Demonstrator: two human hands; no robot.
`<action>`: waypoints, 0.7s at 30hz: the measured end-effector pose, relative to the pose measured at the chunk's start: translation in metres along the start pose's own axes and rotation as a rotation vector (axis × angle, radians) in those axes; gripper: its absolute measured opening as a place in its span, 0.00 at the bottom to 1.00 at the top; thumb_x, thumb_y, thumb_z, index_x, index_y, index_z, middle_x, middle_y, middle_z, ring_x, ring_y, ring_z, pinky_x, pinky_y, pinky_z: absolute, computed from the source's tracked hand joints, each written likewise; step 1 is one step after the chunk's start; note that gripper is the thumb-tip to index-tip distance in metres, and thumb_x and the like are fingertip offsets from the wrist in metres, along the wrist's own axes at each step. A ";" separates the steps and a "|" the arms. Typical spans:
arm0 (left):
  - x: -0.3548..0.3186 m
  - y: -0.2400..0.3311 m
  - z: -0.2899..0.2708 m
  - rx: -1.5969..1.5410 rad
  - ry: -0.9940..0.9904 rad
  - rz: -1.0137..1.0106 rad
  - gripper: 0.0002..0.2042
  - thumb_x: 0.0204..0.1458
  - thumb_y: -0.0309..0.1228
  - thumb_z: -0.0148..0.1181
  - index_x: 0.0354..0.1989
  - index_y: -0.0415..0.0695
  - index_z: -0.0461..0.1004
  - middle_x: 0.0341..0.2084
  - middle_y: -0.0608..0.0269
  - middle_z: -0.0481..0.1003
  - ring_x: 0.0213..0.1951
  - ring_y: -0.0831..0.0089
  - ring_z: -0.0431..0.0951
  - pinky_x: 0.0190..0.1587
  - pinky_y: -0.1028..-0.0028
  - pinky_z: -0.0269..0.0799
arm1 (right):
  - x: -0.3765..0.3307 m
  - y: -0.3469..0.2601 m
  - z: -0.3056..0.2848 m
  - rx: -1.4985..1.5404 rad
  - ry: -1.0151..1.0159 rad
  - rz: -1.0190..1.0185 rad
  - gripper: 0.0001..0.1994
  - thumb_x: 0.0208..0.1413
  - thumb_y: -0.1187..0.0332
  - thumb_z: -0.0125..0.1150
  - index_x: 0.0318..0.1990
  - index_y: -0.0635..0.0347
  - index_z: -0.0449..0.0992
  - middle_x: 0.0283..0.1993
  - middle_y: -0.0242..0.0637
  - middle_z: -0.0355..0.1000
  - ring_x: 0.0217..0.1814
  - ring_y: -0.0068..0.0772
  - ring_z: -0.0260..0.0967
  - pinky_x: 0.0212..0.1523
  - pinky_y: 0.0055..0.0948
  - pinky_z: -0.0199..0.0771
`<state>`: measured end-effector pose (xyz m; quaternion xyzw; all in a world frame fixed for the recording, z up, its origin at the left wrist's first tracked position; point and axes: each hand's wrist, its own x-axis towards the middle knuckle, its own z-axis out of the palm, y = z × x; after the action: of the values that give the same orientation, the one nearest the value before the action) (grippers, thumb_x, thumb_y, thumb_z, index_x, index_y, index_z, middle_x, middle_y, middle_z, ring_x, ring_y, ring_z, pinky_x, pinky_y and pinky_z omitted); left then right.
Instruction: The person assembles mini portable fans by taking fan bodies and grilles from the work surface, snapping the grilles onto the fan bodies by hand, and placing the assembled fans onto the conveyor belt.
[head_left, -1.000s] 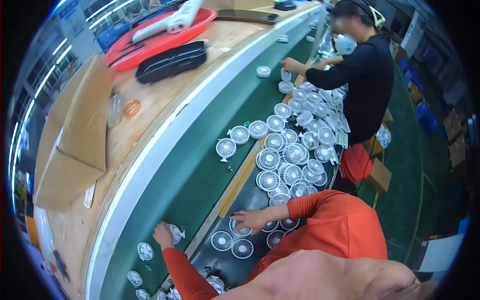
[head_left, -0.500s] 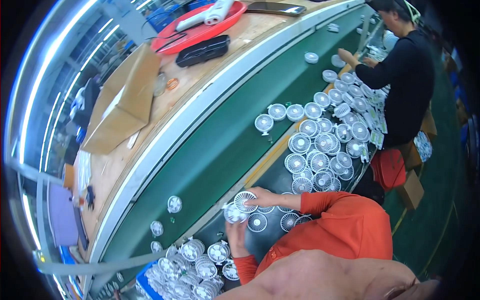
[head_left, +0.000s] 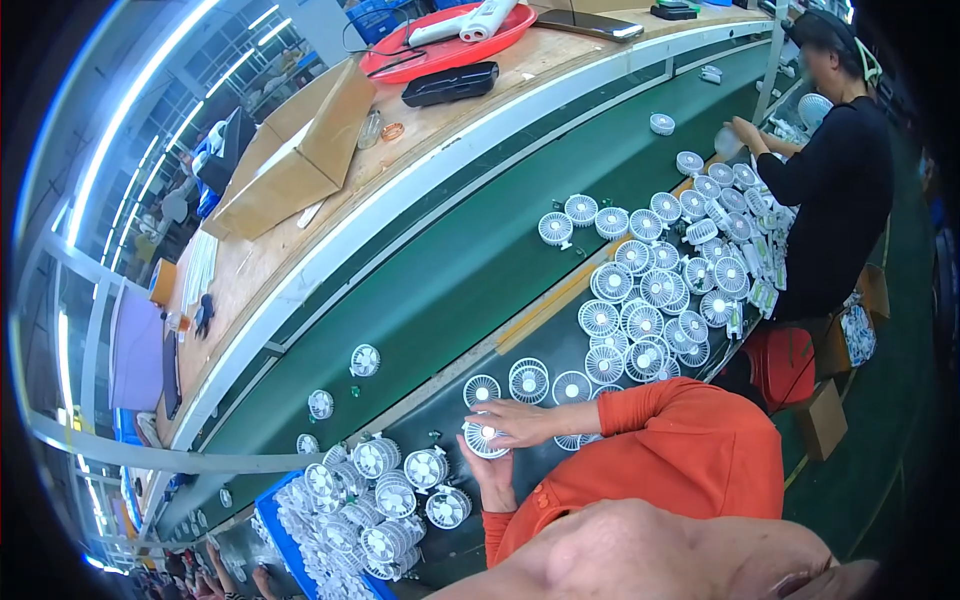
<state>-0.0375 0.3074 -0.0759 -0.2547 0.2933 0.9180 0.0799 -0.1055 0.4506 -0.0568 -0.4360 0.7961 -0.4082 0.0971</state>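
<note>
My left hand is closed around a small round white fan head from below, its ribbed grille facing up. My right hand lies over the top of that fan head, fingers closed against its rim. Just beyond my fingers a white fan grille lies on the dark worktop. To the right are more grilles, among them a fan grille, partly covered farther on by my right sleeve. Stacked fan heads with bare blades sit left of my left hand.
A blue crate heaped with white parts stands lower left. A green conveyor belt runs beyond the worktop, carrying scattered fan heads. At right, a co-worker handles parts beside a large pile of fan heads. A red stool stands nearby.
The grille in my right hand and the fan head in my left were partly apart; now they overlap as one piece, held lower. The view has shifted somewhat.
</note>
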 end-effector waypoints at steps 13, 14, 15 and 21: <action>-0.032 -0.024 0.022 0.568 0.415 0.805 0.14 0.62 0.38 0.42 0.49 0.41 0.61 0.41 0.62 0.65 0.43 0.75 0.66 0.46 0.73 0.63 | -0.001 -0.023 0.046 0.658 -0.075 0.267 0.29 0.65 0.52 0.31 0.64 0.66 0.51 0.64 0.53 0.55 0.67 0.48 0.51 0.65 0.36 0.49; -0.029 -0.026 0.010 0.525 0.376 0.797 0.14 0.62 0.34 0.43 0.51 0.39 0.60 0.43 0.60 0.65 0.44 0.74 0.66 0.48 0.73 0.63 | -0.001 -0.022 0.049 0.648 -0.022 0.198 0.29 0.65 0.51 0.31 0.63 0.66 0.52 0.63 0.52 0.55 0.67 0.46 0.52 0.65 0.35 0.50; -0.030 -0.025 0.011 0.551 0.377 0.848 0.14 0.61 0.32 0.42 0.51 0.38 0.60 0.44 0.60 0.64 0.44 0.73 0.66 0.48 0.73 0.62 | 0.004 -0.028 0.043 0.722 -0.041 0.153 0.28 0.65 0.51 0.30 0.62 0.65 0.54 0.62 0.50 0.56 0.66 0.43 0.53 0.64 0.34 0.50; -0.021 -0.012 -0.005 0.967 0.375 1.102 0.16 0.54 0.30 0.49 0.50 0.37 0.62 0.48 0.48 0.64 0.50 0.57 0.62 0.55 0.61 0.55 | 0.019 -0.033 0.050 1.000 -0.013 0.325 0.23 0.66 0.54 0.30 0.59 0.61 0.58 0.54 0.38 0.62 0.58 0.29 0.57 0.59 0.29 0.56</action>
<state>-0.0138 0.3143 -0.0751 -0.1596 0.7569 0.5354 -0.3391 -0.0710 0.3985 -0.0614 -0.2096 0.5607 -0.7154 0.3603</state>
